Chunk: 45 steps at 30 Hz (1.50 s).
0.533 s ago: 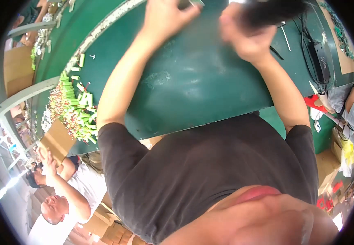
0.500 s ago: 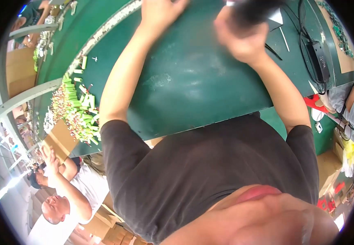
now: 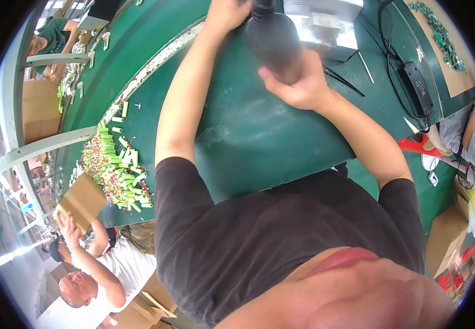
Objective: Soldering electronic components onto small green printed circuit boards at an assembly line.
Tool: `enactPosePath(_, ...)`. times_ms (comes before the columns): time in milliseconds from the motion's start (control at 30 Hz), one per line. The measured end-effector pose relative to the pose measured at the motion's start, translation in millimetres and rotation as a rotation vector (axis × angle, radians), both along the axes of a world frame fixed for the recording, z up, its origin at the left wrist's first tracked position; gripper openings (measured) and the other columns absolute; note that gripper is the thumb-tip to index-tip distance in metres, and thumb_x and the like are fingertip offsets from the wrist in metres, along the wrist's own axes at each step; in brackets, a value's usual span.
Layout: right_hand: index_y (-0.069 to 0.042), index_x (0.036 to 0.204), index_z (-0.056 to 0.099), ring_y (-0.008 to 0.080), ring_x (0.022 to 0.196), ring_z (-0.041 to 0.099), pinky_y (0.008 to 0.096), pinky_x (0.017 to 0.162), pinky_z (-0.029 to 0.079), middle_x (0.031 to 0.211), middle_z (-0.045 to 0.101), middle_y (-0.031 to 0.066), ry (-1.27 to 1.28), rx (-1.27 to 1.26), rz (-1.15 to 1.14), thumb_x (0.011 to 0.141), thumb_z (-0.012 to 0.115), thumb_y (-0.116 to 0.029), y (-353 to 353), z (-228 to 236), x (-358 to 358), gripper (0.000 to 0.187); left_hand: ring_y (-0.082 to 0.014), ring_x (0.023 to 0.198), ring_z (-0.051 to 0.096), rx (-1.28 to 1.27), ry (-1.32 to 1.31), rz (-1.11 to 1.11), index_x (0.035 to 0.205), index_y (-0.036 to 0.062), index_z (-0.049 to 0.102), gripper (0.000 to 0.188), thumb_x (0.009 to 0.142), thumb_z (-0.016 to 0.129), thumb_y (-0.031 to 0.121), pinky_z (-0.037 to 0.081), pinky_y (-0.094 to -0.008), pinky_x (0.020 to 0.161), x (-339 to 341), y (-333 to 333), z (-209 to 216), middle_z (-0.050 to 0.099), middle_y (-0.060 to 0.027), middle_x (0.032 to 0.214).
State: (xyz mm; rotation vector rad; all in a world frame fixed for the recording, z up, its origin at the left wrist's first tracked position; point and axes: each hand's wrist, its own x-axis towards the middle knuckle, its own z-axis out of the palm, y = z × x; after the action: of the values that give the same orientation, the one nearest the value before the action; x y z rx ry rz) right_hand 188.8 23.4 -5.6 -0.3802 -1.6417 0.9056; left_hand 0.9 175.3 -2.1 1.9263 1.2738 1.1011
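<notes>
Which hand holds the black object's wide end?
The right hand, on the wide end of the black object; the left hand is left of its narrow part.

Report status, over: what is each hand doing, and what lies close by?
Left hand at top picture edge, grip unclear. Right hand gripping black tool, kind unclear. White box just beyond; black tweezers near right wrist.

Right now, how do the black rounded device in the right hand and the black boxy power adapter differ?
The black rounded device is held in the right hand; the black boxy power adapter lies on the green tabletop. The device has curved sides, the adapter straight edges. Both are black.
</notes>
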Motion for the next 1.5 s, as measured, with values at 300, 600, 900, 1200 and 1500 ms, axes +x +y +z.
enactPosePath(300,-0.004,0.134,0.05,0.0091,0.071,0.065,0.0263,0.072,0.053,0.08,0.07,0.0047,-0.031,-0.113,0.028,0.086,0.081,-0.009,0,-1,5,0.057,-0.0459,0.092,0.064,0.443,0.425,0.279,0.093,0.0023,0.066,0.012,0.089,0.064,0.014,0.051,-0.0523,0.082,46,80,-17,0.067,-0.0239,0.093)
enactPosePath(600,-0.004,0.141,0.046,0.0148,0.087,0.073,0.0286,0.082,0.056,0.106,0.074,0.0115,0.014,0.026,-0.113,0.085,0.084,-0.011,-4,6,4,0.068,-0.0461,0.084,0.063,0.454,0.311,0.013,0.09,0.0004,0.061,0.005,0.089,0.059,0.005,0.05,-0.0491,0.076,20,50,-5,0.064,-0.0237,0.086)
enactPosePath(900,-0.002,0.131,0.05,0.0081,0.077,0.062,0.0246,0.072,0.052,0.09,0.067,0.0023,0.125,-0.109,-0.127,0.089,0.079,-0.008,7,35,28,0.052,-0.0364,0.091,0.064,0.352,0.388,0.007,0.092,0.0061,0.064,0.007,0.085,0.066,0.007,0.053,-0.0476,0.078,13,-108,7,0.064,-0.0147,0.092)
enactPosePath(1200,-0.001,0.138,0.043,0.0151,0.056,0.059,0.0279,0.054,0.051,0.078,0.06,0.0072,0.36,0.173,-0.249,0.098,0.061,-0.002,41,88,72,0.044,-0.0215,0.084,0.06,0.287,0.281,-0.095,0.089,0.0091,0.069,0.023,0.07,0.081,0.004,0.054,-0.0351,0.068,38,-213,-1,0.061,-0.0071,0.106)
enactPosePath(1500,-0.003,0.13,0.049,0.013,0.052,0.052,0.0284,0.05,0.045,0.069,0.051,0.0028,0.215,-0.103,-0.15,0.099,0.061,-0.006,33,83,51,0.033,-0.0403,0.128,0.058,0.57,0.284,-0.097,0.104,0.0093,0.075,0.031,0.075,0.083,0.014,0.052,-0.0451,0.1,29,-186,0,0.056,-0.0232,0.142)
